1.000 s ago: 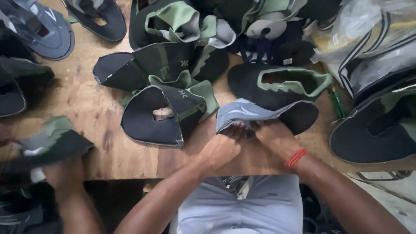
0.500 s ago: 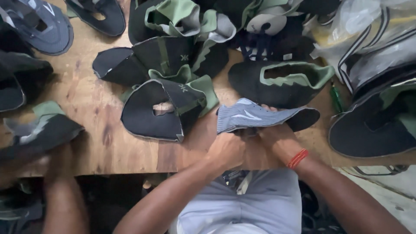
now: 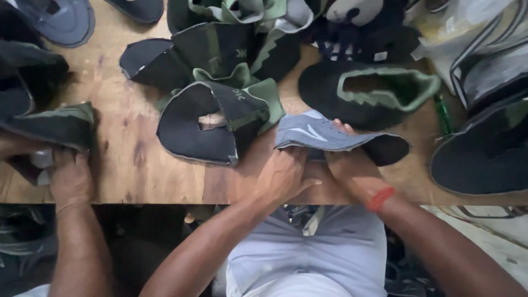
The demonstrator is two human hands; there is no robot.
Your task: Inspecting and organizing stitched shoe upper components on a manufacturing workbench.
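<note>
Both the left hand (image 3: 283,176) and right hand (image 3: 352,168) pinch the grey shoe upper (image 3: 324,135), now lifted higher off the bench (image 3: 126,165) than before.

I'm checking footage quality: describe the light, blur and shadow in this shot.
Head view: soft, even light on the wooden table, no hard glare; the whole frame is slightly soft, with the left hand and right hand mildly blurred on the grey shoe upper; under the table edge it falls into deep shadow; the plastic bag looks hazy.

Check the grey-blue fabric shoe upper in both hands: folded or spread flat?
Folded. The grey-blue fabric shoe upper is doubled over, its edge raised off the wooden table, pinched between left hand and right hand.
</note>
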